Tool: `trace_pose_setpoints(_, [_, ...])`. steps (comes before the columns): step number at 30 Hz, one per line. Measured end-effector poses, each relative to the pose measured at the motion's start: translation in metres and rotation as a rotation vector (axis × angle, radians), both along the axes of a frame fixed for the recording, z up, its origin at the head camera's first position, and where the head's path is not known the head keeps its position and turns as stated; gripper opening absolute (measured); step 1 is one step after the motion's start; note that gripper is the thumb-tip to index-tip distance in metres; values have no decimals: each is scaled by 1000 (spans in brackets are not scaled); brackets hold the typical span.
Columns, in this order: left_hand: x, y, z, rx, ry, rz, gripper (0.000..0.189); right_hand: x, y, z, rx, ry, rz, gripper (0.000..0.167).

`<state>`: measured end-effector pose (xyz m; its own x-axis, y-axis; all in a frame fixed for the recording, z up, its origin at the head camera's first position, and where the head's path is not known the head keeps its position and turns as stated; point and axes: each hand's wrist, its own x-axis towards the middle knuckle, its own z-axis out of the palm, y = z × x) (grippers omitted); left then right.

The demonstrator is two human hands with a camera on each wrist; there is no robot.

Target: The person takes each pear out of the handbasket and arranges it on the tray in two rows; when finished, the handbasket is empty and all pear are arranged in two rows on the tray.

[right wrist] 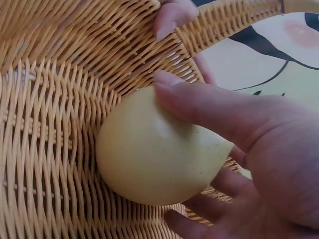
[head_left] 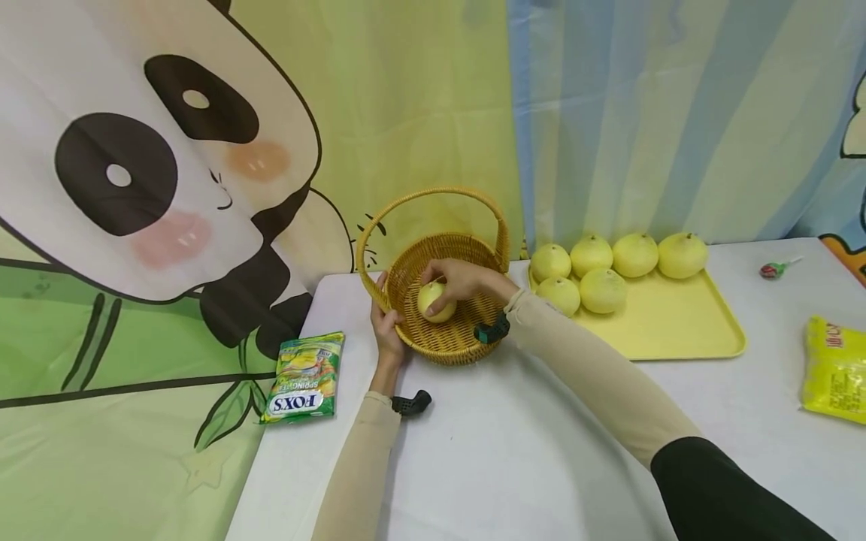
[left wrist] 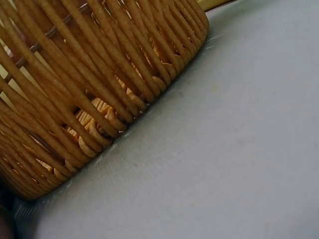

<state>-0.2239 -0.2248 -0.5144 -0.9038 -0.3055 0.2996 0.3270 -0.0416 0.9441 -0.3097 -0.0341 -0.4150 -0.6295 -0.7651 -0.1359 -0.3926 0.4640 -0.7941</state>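
Note:
A tan wicker basket (head_left: 467, 347) with a tall arched handle stands on the table, tipped so its inside faces me in the head view. My left hand (head_left: 389, 330) grips its left rim, with the thumb (right wrist: 174, 17) over the edge beside the handle base. Inside the basket, my right hand (head_left: 461, 279) holds a round, pale yellow pear (head_left: 434, 302). The right wrist view shows the thumb on one side of the pear (right wrist: 147, 149) and curled fingers on the other, close against the woven wall. Basket weave (left wrist: 99, 74) fills the upper left of the left wrist view.
Right of the basket, a yellow tray (head_left: 676, 323) bears several more pears (head_left: 602, 291). A green candy bag (head_left: 304, 376) lies to the left. A lollipop (head_left: 773, 270) and a yellow packet (head_left: 835, 368) lie far right. A printed curtain (head_left: 419, 113) hangs behind the table.

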Motion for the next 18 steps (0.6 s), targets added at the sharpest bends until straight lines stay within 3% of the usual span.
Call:
trace_pose_setpoints(6, [1, 1, 0, -26, 5, 12, 97, 4, 19, 0, -69, -57, 82, 54])
trace_pose_setpoints(11, [1, 3, 1, -13, 12, 9, 96, 11, 53, 6, -203, -90, 14, 51])
trace_pose_setpoints(18, [1, 2, 1, 42, 24, -7, 98, 33, 104, 26, -299, -9, -57, 51])
